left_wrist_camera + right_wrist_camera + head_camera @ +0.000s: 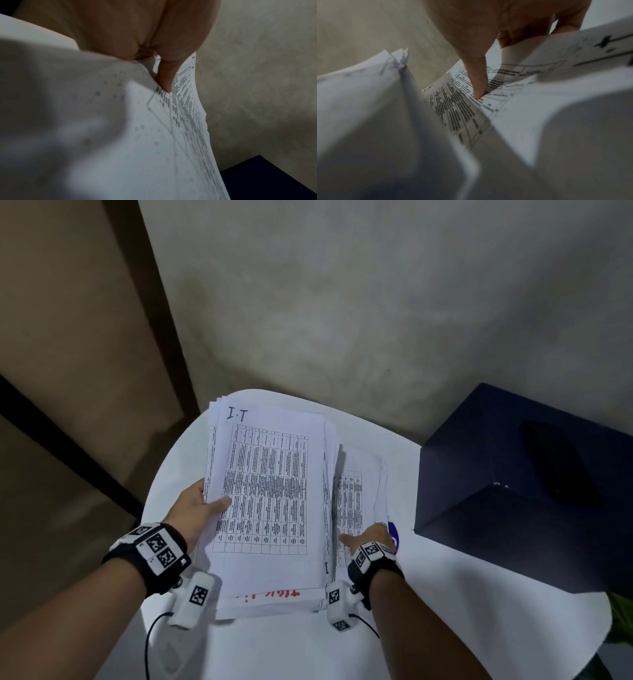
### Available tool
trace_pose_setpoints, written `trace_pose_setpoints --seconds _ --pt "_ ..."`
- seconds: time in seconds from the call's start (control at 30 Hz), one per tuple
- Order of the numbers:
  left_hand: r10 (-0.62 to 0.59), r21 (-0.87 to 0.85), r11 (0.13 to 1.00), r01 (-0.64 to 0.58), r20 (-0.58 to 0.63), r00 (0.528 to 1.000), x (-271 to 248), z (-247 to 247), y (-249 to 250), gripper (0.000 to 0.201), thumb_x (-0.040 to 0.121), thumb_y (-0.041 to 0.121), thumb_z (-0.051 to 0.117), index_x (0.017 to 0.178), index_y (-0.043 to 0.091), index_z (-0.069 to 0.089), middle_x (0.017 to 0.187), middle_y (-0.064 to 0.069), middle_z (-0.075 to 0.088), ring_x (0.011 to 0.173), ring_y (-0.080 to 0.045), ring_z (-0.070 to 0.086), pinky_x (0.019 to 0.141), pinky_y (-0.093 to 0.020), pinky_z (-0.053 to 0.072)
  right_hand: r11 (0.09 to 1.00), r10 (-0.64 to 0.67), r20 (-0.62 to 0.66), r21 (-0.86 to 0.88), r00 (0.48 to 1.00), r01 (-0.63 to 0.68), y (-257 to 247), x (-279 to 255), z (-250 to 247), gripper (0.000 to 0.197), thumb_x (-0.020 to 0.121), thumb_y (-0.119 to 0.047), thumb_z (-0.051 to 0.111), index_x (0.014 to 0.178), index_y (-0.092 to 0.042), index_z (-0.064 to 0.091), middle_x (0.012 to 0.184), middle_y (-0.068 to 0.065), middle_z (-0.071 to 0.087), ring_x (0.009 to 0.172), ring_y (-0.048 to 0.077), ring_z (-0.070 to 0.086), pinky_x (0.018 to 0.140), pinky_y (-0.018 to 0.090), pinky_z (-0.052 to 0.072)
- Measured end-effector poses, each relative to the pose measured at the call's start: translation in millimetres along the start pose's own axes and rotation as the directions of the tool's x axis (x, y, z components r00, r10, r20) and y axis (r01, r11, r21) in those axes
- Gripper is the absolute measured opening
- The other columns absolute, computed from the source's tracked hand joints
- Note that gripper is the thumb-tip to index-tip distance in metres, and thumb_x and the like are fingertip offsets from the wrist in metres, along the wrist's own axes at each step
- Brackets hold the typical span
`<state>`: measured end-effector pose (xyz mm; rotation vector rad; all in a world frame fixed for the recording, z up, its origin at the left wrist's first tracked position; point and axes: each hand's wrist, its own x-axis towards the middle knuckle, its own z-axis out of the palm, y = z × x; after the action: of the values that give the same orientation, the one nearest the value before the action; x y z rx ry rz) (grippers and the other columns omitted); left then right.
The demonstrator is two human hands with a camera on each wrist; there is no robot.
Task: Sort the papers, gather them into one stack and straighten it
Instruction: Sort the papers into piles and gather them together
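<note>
A thick bundle of printed papers [270,491], its top sheet marked "I.T" above a table, is lifted above the white table [462,594]. My left hand [202,508] grips the bundle's left edge, thumb on top; the thumb [165,77] presses on the print in the left wrist view. To the right lies a second, smaller set of table sheets [356,494], which my right hand [370,537] holds at its near end, thumb [478,83] on the print and the other fingers under the sheets. Under the bundle lie more sheets, one with red writing [270,594].
A dark blue box [524,491] stands on the table's right side, close to the right-hand sheets. A grey wall [376,320] rises just behind the table. Brown floor lies to the left. Thin cables [148,642] run from the wrist units across the near table.
</note>
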<state>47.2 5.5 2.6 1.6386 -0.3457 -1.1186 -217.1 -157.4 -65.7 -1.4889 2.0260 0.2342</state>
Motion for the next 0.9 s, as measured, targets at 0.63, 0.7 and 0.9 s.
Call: trace_pose_setpoints --seconds 0.63,0.7,0.9 --pt "-0.022 0.108 0.994 0.019 0.026 0.999 9.9 -26.5 -16.4 0.025 0.090 0.007 0.067 0.113 0.014 0.064 0.102 -0.008 0.076 0.089 -0.026 0.072 0.095 -0.046 0.050 0.920 -0.047 -0.024 0.387 0.999 0.052 11.6 -22.7 -18.3 0.067 0.081 -0.027 0.076 0.137 -0.002 0.049 0.137 0.014 0.057 0.121 0.032 0.058 0.096 0.029 0.046" --pt "-0.069 0.175 0.982 0.066 0.013 0.998 11.6 -24.1 -23.9 0.024 0.089 0.012 0.070 0.111 0.017 0.065 0.104 -0.007 0.076 0.097 -0.030 0.071 0.096 -0.052 0.051 0.891 -0.089 -0.137 0.432 0.987 0.140 14.5 -36.1 -47.5 0.063 0.080 -0.031 0.076 0.133 -0.004 0.054 0.135 0.015 0.059 0.119 0.033 0.059 0.100 0.039 0.049" --pt "-0.119 0.424 0.898 0.114 -0.015 0.993 13.3 0.5 -47.1 0.020 0.088 0.021 0.070 0.107 0.016 0.066 0.100 -0.005 0.074 0.094 -0.028 0.069 0.090 -0.049 0.056 0.810 -0.189 -0.601 0.351 0.776 0.469 14.8 -88.0 -165.4 0.025 0.079 -0.023 0.076 0.097 -0.007 0.070 0.090 0.014 0.072 0.087 0.031 0.068 0.079 0.039 0.056"
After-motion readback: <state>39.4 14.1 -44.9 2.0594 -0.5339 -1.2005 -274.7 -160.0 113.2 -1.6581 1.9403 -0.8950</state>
